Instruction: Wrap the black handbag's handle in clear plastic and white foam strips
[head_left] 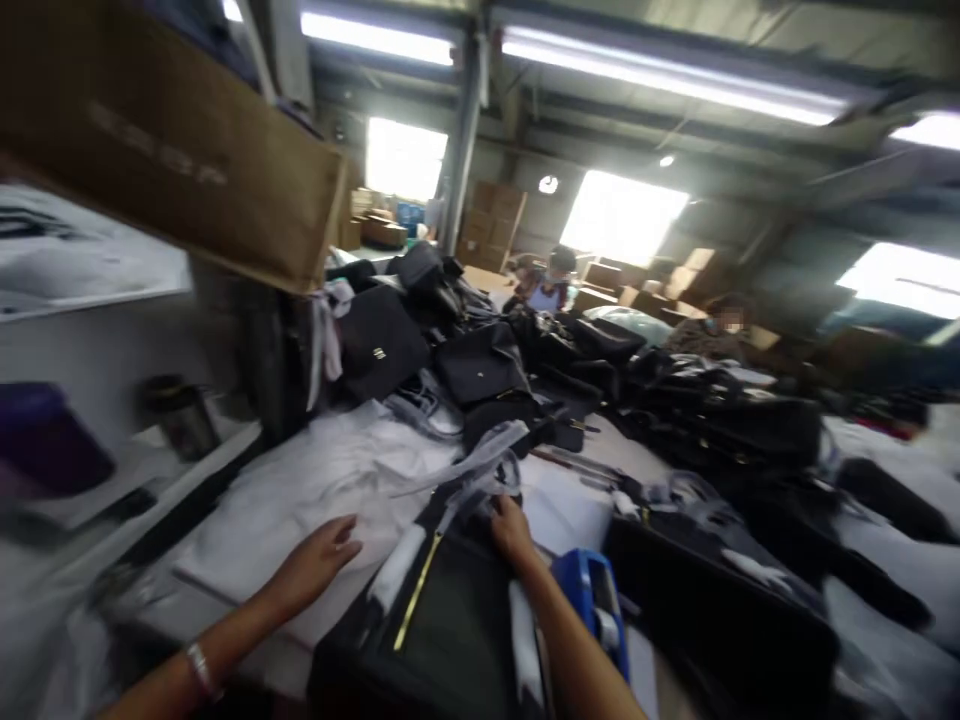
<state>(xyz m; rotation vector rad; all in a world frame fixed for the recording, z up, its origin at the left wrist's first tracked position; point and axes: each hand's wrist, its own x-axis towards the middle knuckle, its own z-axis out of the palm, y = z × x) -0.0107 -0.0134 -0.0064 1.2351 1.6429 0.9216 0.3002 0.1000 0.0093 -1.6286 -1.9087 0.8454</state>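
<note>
A black bag (450, 630) with a gold zip line and white wrapped straps lies in front of me on the table. My right hand (511, 530) rests on its far edge, fingers curled over crinkled clear plastic wrap (480, 465); what it grips is unclear. To the left of the bag, my left hand (319, 560) hovers over white sheets (300, 500) with fingers loosely apart and nothing in it. A bracelet sits on the left wrist.
A blue tape dispenser (592, 600) lies right of my right arm. Piles of black bags (525, 370) cover the table's middle and right. A brown cardboard box (172, 150) hangs over a shelf at left. Two people (551, 280) sit at the far side.
</note>
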